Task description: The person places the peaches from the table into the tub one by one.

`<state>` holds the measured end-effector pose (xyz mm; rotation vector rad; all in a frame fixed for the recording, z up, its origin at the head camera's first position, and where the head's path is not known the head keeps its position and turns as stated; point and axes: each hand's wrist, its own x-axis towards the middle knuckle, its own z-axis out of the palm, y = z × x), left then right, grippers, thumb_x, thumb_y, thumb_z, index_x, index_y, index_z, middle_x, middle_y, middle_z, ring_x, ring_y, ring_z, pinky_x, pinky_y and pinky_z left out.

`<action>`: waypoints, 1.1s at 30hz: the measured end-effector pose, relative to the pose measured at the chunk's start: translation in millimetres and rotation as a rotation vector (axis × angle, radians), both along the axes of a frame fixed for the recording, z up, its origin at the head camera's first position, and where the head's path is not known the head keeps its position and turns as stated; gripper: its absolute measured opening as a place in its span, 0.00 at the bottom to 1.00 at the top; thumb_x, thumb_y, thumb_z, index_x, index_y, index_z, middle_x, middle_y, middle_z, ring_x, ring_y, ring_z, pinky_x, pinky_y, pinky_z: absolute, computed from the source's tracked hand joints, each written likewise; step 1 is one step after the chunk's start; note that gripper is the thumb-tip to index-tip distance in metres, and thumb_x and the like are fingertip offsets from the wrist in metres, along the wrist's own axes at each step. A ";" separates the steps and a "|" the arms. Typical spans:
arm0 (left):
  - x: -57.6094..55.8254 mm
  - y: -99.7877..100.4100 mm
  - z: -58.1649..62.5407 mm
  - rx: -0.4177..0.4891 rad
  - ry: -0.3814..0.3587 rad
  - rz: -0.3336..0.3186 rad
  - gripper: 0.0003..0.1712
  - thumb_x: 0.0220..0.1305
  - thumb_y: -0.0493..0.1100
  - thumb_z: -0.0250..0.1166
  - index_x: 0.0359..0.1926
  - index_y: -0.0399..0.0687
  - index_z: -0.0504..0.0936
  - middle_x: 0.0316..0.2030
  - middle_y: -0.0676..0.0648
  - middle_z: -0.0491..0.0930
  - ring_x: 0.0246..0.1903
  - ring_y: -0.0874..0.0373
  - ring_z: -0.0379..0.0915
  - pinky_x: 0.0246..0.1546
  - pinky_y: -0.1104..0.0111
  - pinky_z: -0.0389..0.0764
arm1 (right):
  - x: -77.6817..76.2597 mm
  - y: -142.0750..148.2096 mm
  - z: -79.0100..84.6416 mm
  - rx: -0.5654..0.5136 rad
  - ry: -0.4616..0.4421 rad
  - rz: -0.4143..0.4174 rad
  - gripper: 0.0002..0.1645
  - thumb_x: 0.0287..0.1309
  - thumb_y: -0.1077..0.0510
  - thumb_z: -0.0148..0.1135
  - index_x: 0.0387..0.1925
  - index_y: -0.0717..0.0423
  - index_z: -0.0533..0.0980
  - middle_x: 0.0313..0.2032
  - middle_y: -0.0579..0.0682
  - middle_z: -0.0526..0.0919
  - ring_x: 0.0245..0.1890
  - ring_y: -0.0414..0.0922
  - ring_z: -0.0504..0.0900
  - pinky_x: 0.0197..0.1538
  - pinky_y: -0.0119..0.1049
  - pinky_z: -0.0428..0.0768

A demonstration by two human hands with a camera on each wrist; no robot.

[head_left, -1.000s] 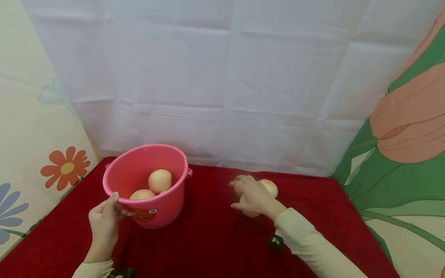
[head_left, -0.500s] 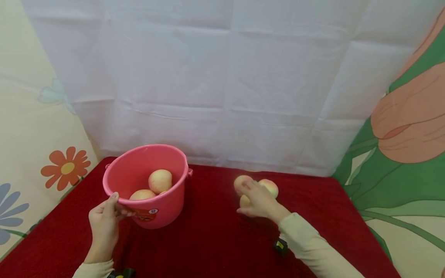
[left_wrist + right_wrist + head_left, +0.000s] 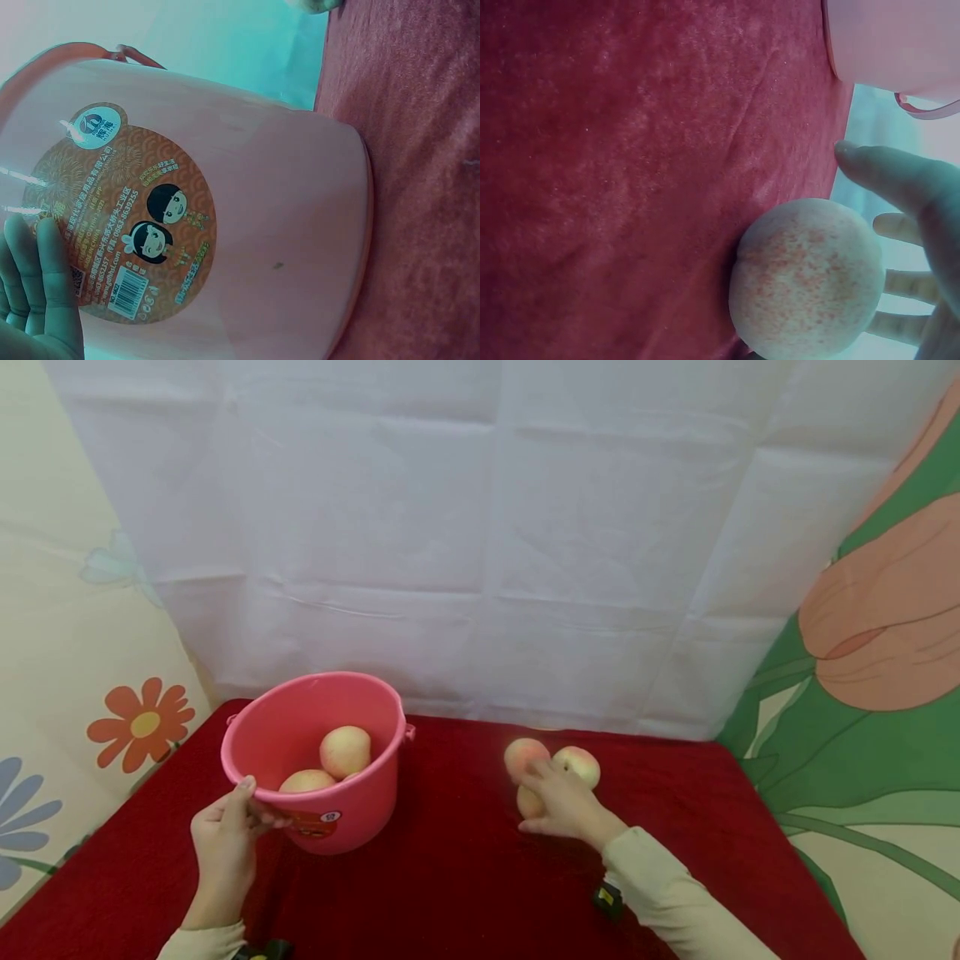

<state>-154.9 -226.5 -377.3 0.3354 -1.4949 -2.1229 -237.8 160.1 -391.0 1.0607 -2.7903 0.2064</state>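
Observation:
My left hand pinches the near-left rim of a pink bucket, thumb over the edge; in the left wrist view its fingers lie against the bucket's orange label. Inside the bucket are two plainly visible peaches and a sliver of another. To the right, my right hand hovers with spread fingers over a cluster of three peaches: one at the back left, one at the right, one in front, partly hidden by the hand. The right wrist view shows a peach beside the extended thumb and fingers.
A red velvety cloth covers the table. A white sheet hangs behind it. Printed floral cloths stand at the left and right. Each wrist carries a small dark device.
My right hand has drawn slightly right and toward me, uncovering the back-left peach and part of the front one. My left hand and the bucket have stayed in place.

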 end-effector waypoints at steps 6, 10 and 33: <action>-1.1 -1.0 -2.1 -0.004 -0.004 -0.001 0.25 0.65 0.40 0.54 0.10 0.41 0.74 0.08 0.48 0.72 0.09 0.59 0.73 0.16 0.71 0.78 | 0.6 0.4 -3.8 -0.018 0.048 0.029 0.38 0.34 0.44 0.74 0.49 0.57 0.74 0.50 0.59 0.70 0.43 0.57 0.73 0.31 0.45 0.78; -1.1 -0.7 -3.2 -0.001 0.017 0.000 0.25 0.65 0.41 0.55 0.09 0.41 0.74 0.08 0.48 0.72 0.09 0.60 0.73 0.15 0.71 0.78 | 0.7 1.7 -6.5 -0.033 0.081 0.061 0.38 0.31 0.45 0.75 0.47 0.57 0.75 0.49 0.57 0.70 0.45 0.55 0.72 0.37 0.47 0.77; -2.0 -0.8 -1.3 0.008 -0.005 0.006 0.26 0.65 0.40 0.54 0.09 0.40 0.73 0.07 0.47 0.71 0.07 0.59 0.71 0.14 0.71 0.77 | -1.5 6.9 -20.0 -0.007 0.190 0.127 0.39 0.23 0.54 0.80 0.45 0.56 0.74 0.47 0.57 0.70 0.48 0.56 0.68 0.46 0.50 0.73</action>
